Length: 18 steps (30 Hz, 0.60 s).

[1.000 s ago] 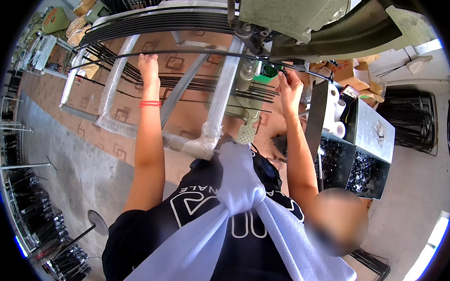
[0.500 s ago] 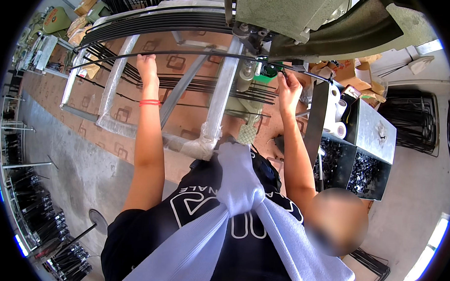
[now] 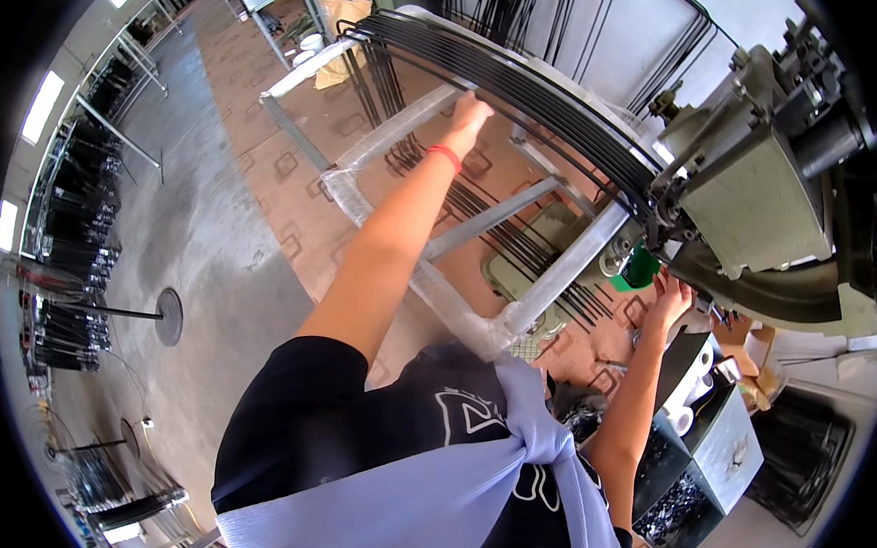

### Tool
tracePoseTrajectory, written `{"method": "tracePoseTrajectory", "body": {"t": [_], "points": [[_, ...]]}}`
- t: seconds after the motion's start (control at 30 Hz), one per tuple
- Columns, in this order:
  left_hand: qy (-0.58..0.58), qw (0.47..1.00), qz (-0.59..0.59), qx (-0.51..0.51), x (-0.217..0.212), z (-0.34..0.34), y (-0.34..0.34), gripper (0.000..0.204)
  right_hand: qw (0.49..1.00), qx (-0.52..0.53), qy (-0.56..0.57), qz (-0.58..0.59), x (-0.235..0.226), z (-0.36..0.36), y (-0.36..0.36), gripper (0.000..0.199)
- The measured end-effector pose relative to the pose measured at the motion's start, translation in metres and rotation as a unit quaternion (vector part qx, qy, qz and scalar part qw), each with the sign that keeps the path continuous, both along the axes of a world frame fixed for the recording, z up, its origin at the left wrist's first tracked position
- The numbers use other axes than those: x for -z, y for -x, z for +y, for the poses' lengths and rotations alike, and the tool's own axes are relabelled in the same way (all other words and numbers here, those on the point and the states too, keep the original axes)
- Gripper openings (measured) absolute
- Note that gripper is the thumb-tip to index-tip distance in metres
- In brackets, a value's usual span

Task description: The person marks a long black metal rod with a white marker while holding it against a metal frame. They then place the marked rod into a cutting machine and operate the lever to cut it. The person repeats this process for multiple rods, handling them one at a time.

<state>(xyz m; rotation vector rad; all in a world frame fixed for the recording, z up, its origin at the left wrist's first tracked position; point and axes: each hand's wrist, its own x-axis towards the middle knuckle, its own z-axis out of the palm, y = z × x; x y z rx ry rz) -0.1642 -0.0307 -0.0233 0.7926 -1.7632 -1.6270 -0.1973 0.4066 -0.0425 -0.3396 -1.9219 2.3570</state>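
A thin black rod runs along the near edge of a bundle of similar black rods lying on a metal frame wrapped in clear film. My left hand, with a red band at the wrist, reaches forward and is closed on this rod. The rod's far right stretch passes into a green press machine. Just below the machine's working head, my right hand has its fingers pinched together beside a green container. What those fingers hold is too small to make out.
An open metal bin of small dark parts stands at the lower right, with white rolls beside it. More black rods lie lower within the frame. Racks of dark parts line the left side, near a round-based stand.
The view has swung left, so the machine sits further right. The rod now lies close alongside the bundle; before, it was apart from it. My left arm reaches further forward.
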Motion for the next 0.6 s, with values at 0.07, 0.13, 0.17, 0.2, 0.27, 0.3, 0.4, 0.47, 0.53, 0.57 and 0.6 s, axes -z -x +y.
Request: {"method": "tracePoseTrajectory", "body": {"t": [0.07, 0.13, 0.17, 0.2, 0.27, 0.3, 0.4, 0.47, 0.53, 0.57, 0.6], "points": [[-0.007, 0.999, 0.022, 0.027, 0.017, -0.02, 0.008, 0.033, 0.999, -0.037, -0.023, -0.021, 0.009, 0.003, 0.012, 0.042], [-0.033, 0.999, 0.007, 0.04, -0.01, 0.009, 0.016, 0.048, 0.999, -0.041, -0.008, 0.021, 0.051, 0.034, 0.042, 0.042], [-0.052, 0.987, -0.038, 0.144, -0.011, -0.014, 0.013, 0.066, 0.999, -0.03, -0.009, 0.022, 0.057, 0.029, 0.05, 0.035], [-0.052, 0.986, -0.047, 0.149, -0.013, -0.016, 0.013, 0.07, 0.999, -0.041, -0.022, 0.01, 0.062, 0.034, 0.06, 0.034], [-0.054, 0.983, -0.067, 0.163, -0.021, -0.011, 0.013, 0.076, 0.997, -0.057, -0.05, -0.016, 0.068, 0.047, 0.077, 0.031], [-0.037, 0.98, -0.072, 0.181, -0.031, -0.003, 0.003, 0.075, 0.996, -0.055, -0.056, -0.034, 0.058, 0.041, 0.07, 0.03], [-0.009, 0.969, -0.072, 0.236, -0.045, 0.01, -0.015, 0.078, 0.991, -0.092, -0.063, -0.07, 0.025, 0.03, 0.044, 0.018], [0.055, 0.977, -0.059, 0.196, 0.0, -0.014, -0.017, 0.071, 0.985, -0.141, -0.08, -0.062, 0.005, 0.016, 0.02, 0.024], [0.124, 0.933, -0.132, 0.31, -0.023, 0.025, -0.028, 0.059, 0.99, -0.119, -0.063, -0.035, -0.015, 0.02, -0.021, 0.023], [0.176, 0.909, -0.122, 0.359, -0.02, 0.037, -0.038, 0.052, 0.991, -0.117, -0.048, -0.04, -0.02, 0.021, -0.04, 0.022], [0.23, 0.879, -0.108, 0.403, -0.018, 0.05, -0.046, 0.046, 0.992, -0.115, -0.031, -0.043, -0.024, 0.02, -0.056, 0.02]]}}
